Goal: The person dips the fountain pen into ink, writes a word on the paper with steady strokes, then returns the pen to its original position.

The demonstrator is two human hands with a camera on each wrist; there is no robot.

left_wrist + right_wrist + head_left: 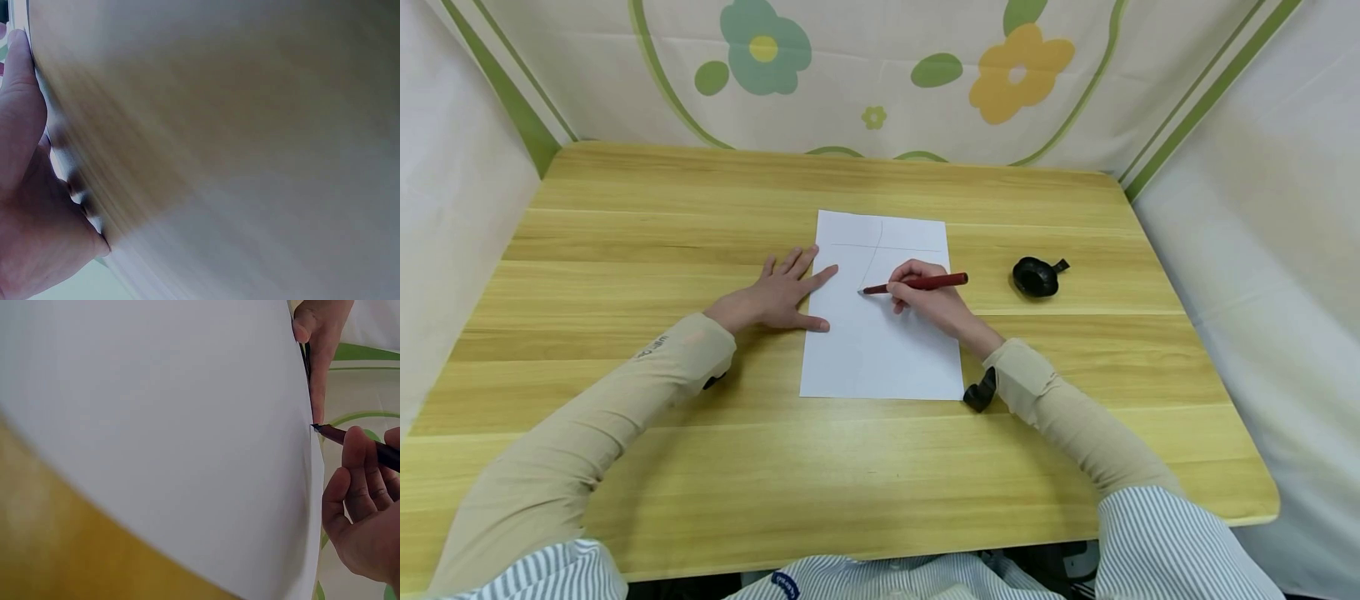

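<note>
A white sheet of paper (880, 358) lies on the table with thin dark lines near its top: one runs across, another comes down through it, slanting left. My right hand (928, 300) pinches a dark red pen (936, 282), its tip at the lower end of the slanting line. The right wrist view shows a pointed metal nib like a fountain pen's (317, 427) against the paper. My left hand (782, 292) rests spread at the sheet's left edge, thumb and some fingertips on the paper. In the left wrist view that hand (31, 175) appears only at the edge.
A small black round dish (1035, 277) with a short handle stands right of the paper. The wooden table (662, 467) has fabric walls at the back and sides, the back one (865, 50) printed with flowers. A black wrist device (980, 392) sits by the right cuff.
</note>
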